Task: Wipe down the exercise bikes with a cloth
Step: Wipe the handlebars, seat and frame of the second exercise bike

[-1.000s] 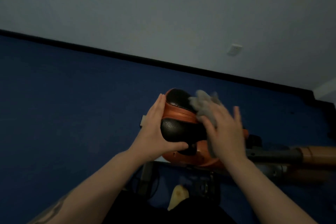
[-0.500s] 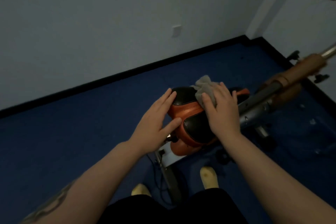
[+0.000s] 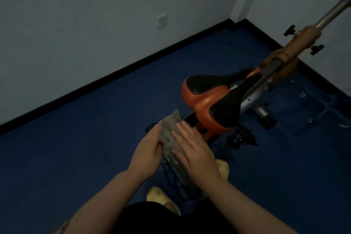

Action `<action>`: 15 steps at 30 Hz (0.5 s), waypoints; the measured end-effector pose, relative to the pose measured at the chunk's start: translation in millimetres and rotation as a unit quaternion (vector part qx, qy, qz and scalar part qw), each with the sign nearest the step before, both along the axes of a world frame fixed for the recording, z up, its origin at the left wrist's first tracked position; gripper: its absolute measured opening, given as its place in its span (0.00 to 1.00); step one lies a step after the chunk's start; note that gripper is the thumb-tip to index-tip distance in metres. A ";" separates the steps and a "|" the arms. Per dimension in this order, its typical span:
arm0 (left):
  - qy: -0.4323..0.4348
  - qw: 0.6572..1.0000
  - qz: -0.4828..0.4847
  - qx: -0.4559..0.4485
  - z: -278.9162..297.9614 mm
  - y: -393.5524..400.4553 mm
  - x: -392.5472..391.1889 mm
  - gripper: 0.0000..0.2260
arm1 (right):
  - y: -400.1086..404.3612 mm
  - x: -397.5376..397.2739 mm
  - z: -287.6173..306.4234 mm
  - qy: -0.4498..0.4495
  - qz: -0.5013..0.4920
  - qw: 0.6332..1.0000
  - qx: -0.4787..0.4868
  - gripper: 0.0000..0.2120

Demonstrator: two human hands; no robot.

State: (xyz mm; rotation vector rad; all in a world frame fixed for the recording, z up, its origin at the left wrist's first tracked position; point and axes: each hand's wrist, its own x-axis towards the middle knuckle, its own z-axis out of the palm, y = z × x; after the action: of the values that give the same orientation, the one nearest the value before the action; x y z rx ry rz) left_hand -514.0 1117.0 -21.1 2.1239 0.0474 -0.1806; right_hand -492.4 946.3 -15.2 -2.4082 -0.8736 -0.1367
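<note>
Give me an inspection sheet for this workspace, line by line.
Surface: blue floor, dim light.
Job's things: grey cloth on the bike's rear frame bar; orange-and-black saddle uncovered.
Clutter: nothing seen.
Hands: left hand grips the cloth's edge; right hand presses flat on it.
Cables: dark cable beside the frame bar.
Surroundings: pale wall, wall plate, black skirting.

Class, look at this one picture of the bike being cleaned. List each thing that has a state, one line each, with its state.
cloth: bunched, on the rear frame bar behind the saddle.
left hand: fingers curled round the cloth's left side.
right hand: fingers straight, pressing on the cloth.
saddle: uncovered, no hand touching it.
rear frame bar: partly covered by the cloth and hands.
</note>
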 end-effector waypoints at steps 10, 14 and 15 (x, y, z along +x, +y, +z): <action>0.044 0.998 0.006 0.033 -6.4 -0.9 -1.7 0.27 | 13.2 14.1 -29.5 0.104 -0.255 0.958 -0.082 0.21; 0.043 0.999 -0.025 0.003 1.3 -11.5 1.0 0.28 | 6.3 16.9 -31.1 0.073 -0.169 0.973 -0.137 0.23; 0.043 0.999 -0.027 0.008 1.6 -11.9 2.6 0.28 | -1.0 24.8 -32.1 0.080 -0.179 0.969 -0.151 0.23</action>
State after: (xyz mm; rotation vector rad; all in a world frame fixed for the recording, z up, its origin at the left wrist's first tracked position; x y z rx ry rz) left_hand -511.4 1105.1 -19.4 2.1341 0.0436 -0.3046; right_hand -467.6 945.3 -47.2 -2.7987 -0.4004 0.0600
